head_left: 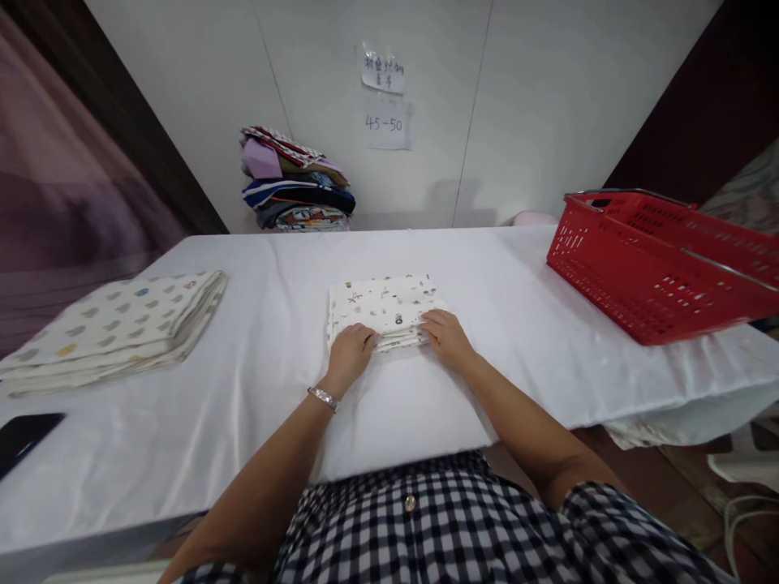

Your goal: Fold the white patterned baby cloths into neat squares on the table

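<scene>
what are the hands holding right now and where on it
Both hands rest on the folded patterned cloth at its near edge: left hand on the near left corner, right hand on the near right corner. It lies flat on the table, not lifted.

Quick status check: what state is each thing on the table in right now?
small patterned cloth: folded, flat, under both hands
left hand: resting on its near edge
right hand: resting on its near edge
spotted cloth: folded, untouched
red basket: upright, contents hidden
</scene>
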Tool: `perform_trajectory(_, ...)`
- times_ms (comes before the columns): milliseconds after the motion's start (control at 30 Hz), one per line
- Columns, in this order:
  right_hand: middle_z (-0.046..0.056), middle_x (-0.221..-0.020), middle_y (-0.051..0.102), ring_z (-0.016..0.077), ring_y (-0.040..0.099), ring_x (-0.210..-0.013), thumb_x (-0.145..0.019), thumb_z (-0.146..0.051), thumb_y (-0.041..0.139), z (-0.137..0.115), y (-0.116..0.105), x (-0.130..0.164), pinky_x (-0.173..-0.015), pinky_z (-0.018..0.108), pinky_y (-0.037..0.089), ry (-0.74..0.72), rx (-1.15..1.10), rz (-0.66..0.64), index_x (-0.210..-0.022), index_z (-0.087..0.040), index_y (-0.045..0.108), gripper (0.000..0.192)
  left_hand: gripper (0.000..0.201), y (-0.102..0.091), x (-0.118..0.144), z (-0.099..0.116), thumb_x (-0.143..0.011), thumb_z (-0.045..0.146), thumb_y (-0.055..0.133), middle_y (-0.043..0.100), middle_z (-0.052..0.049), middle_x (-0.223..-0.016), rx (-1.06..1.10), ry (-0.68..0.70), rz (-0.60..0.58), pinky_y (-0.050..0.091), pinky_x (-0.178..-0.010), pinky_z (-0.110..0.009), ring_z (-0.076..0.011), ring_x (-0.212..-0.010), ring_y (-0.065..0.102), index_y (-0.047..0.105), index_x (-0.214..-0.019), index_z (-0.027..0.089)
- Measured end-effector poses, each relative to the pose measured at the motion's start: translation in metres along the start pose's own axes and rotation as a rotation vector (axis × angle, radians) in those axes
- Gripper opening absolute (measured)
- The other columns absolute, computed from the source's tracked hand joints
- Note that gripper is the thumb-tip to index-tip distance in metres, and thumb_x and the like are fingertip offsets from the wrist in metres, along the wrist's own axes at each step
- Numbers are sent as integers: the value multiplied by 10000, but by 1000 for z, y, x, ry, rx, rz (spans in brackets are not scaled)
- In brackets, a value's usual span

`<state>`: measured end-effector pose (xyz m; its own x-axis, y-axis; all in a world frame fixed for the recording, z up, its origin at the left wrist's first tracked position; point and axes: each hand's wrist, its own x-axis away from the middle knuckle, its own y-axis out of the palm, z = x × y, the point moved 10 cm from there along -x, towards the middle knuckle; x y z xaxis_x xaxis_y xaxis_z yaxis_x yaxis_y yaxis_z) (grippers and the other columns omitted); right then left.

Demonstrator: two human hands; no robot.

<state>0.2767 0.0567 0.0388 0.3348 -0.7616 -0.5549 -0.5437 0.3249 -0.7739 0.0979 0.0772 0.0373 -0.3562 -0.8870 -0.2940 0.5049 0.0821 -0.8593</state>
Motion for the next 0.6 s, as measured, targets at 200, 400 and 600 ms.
perform_trajectory(200, 61, -1196, 602, 252, 429, -1184, -862, -190, 511, 1, 9, -6, -978, 432, 320, 87, 78, -122, -883, -202, 684, 175, 268, 0, 0, -3, -897, 311, 382, 615, -40, -840, 23, -17, 22, 391, -739, -318, -190, -825, 528, 608, -801, 203)
perform_trajectory(400, 56, -1228, 582, 251, 417, -1211, -810, -125, 533, 2, 20, -15, -979, 422, 309, 160, 137, -272, -892, -204, 690, 195, 287, 0, -1, -10, -891, 336, 383, 608, -35, -808, 64, -97, 39, 385, -709, -308, -185, -801, 534, 599, -756, 201)
perform_trajectory(600, 66, -1224, 580, 247, 416, -1214, -820, -143, 517, -1, 23, -16, -992, 426, 294, 149, 147, -300, -920, -209, 692, 213, 293, 1, -2, -14, -884, 344, 381, 609, -31, -807, 77, -159, 23, 377, -691, -305, -185, -795, 537, 590, -736, 202)
